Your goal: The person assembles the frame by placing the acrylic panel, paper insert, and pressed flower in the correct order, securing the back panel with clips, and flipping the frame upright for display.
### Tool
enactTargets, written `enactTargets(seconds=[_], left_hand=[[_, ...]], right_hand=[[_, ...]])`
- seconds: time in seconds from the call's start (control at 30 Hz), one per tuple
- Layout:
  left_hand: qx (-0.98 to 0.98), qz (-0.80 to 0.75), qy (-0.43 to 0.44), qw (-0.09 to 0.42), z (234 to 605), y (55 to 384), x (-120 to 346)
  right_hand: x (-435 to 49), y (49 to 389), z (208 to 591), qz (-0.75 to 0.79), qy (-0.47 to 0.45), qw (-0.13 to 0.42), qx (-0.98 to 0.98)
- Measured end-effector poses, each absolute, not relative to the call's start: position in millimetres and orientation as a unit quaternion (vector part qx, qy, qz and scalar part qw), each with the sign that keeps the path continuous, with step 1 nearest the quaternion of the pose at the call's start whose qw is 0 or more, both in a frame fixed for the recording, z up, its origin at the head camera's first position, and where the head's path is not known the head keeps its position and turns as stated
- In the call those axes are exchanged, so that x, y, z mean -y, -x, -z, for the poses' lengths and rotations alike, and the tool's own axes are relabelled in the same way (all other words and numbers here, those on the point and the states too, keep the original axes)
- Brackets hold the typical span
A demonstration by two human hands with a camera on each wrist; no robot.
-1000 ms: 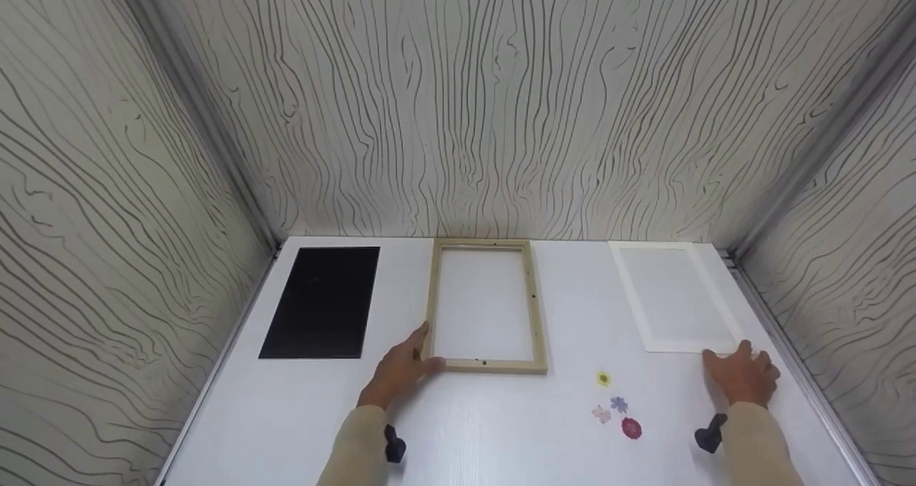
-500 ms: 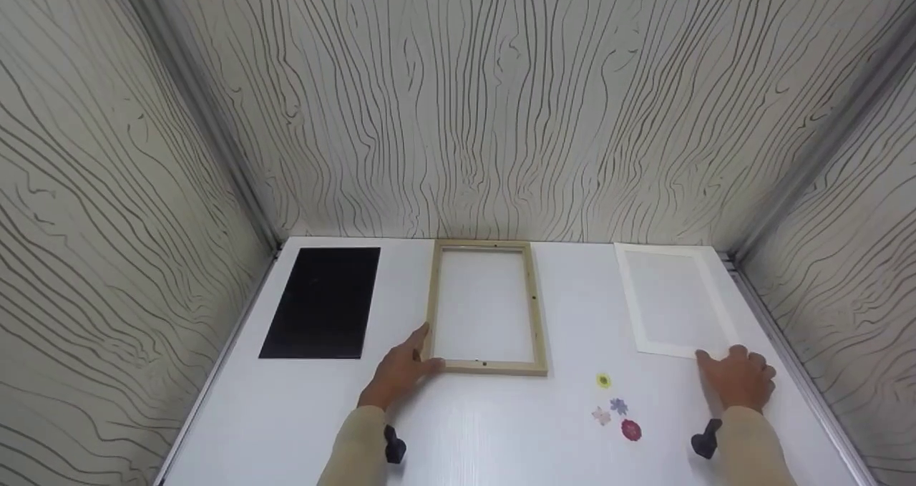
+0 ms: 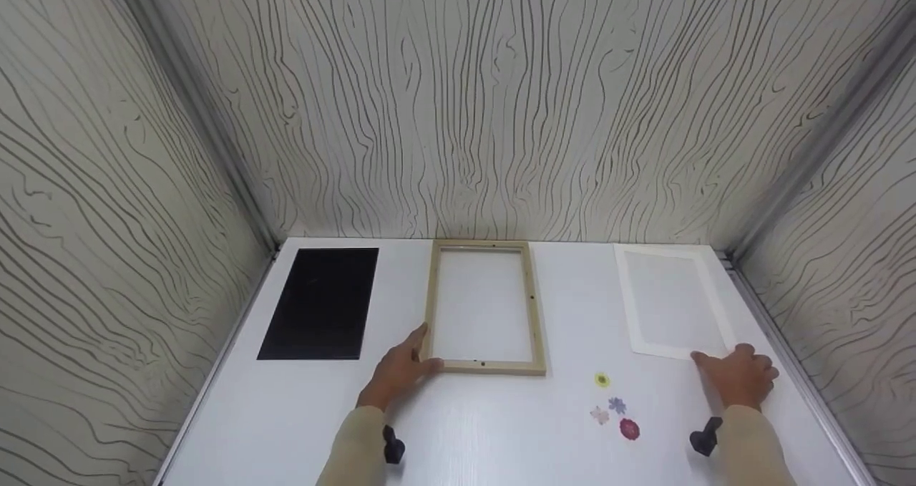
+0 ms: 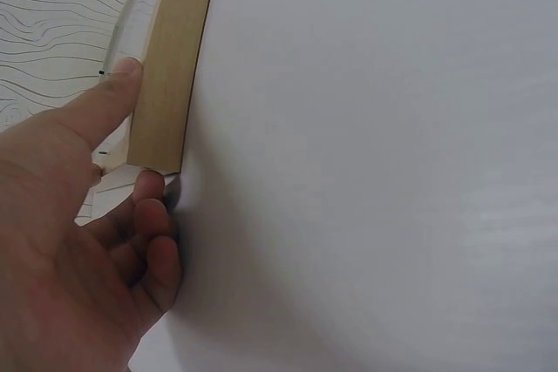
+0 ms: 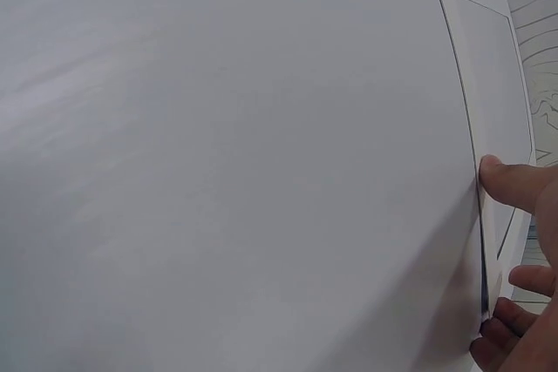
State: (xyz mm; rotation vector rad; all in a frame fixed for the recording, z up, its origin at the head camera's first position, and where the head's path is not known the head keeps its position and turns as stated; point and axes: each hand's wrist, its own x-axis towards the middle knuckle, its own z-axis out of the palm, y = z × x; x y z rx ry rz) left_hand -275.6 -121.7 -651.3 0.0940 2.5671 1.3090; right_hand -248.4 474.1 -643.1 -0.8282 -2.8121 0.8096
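In the head view a light wooden picture frame [image 3: 535, 321] lies at the back middle of the white table. My left hand [image 3: 397, 371] grips its near left corner; in the left wrist view one digit presses on the wooden bar [image 4: 174, 58] and the others curl in at the corner. At the right, a white picture mat [image 3: 658, 350] lies slightly askew. My right hand [image 3: 741, 378] pinches its near right corner. The right wrist view shows the thumb on top of the mat [image 5: 471, 111], the other fingers at the corner, and the mat's edge slightly raised there.
A black rectangular sheet [image 3: 322, 303] lies at the back left. Several small pressed flowers, among them a yellow one [image 3: 602, 379] and a red one [image 3: 630, 429], lie between the hands. A wood-patterned wall [image 3: 472, 114] borders the table's far edge.
My right hand has shifted slightly left, and the mat has turned so its near end sits further left. The left hand and wooden frame stay in place.
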Motion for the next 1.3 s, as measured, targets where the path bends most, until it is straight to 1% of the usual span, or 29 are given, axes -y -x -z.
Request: enactTargets(seconds=[0.27, 0.47, 0.57, 0.67, 0.9, 1.13, 1.3], left_hand=[[-0.882, -0.452, -0.035, 0.127, 653, 276, 122], [-0.88, -0.454, -0.044, 0.132, 654, 277, 123], [-0.879, -0.456, -0.045, 0.135, 653, 277, 123], [-0.88, -0.453, -0.044, 0.136, 652, 277, 123], [-0.882, -0.448, -0.038, 0.137, 653, 277, 123], [-0.883, -0.446, -0.044, 0.139, 654, 279, 124], [-0.88, -0.452, -0.046, 0.141, 654, 278, 125]], right_hand=[[-477, 250, 644, -0.297, 0.287, 0.051, 0.909], [-480, 251, 640, -0.348, 0.312, 0.059, 0.882], [-481, 252, 638, -0.381, 0.32, 0.05, 0.866], [-480, 254, 633, -0.407, 0.318, 0.04, 0.855], [-479, 258, 624, -0.479, 0.295, 0.043, 0.826], [-480, 256, 619, -0.558, 0.278, -0.002, 0.782], [-476, 252, 614, -0.612, 0.272, -0.014, 0.742]])
